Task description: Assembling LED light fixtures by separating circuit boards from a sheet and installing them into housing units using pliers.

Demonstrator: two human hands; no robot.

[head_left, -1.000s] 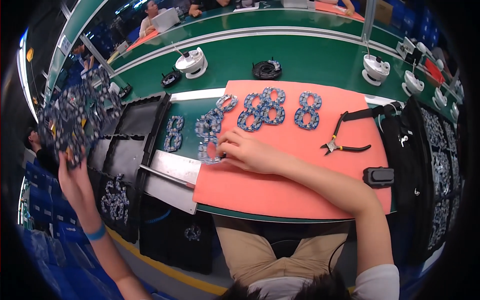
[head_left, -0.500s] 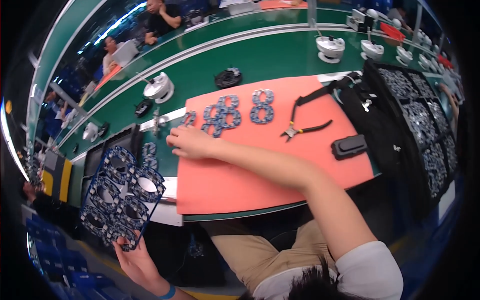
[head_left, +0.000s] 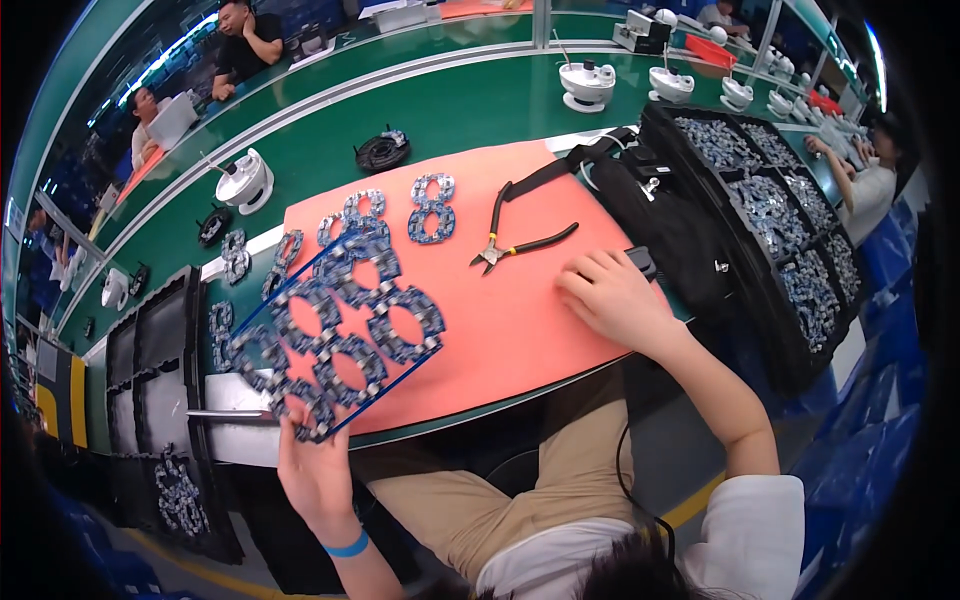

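My left hand (head_left: 318, 478) pinches the lower corner of a panel of blue ring-shaped circuit boards (head_left: 345, 375), held tilted above the left side of the mat. My right hand (head_left: 615, 305) lies over a small black case (head_left: 642, 263) at the mat's right edge, its fingers bent round it and hiding most of it. Between the hands, cutting pliers (head_left: 490, 256) with black and yellow handles rest with jaws apart. A separate figure-eight board (head_left: 432, 208) lies near the mat's far edge. More such boards (head_left: 364, 208) sit to its left, partly behind the panel.
The salmon-coloured mat (head_left: 480, 345) covers the green bench. A black compartment tray (head_left: 150, 345) stands at left; another (head_left: 655, 125), filled with boards, stands at right beside a black bag (head_left: 645, 215). White round devices (head_left: 588, 86) line the bench behind. Other people sit farther off.
My right hand has left the loose boards on the left and moved across to the black case. The left hand has brought the panel rightward over the mat. The view has shifted right.
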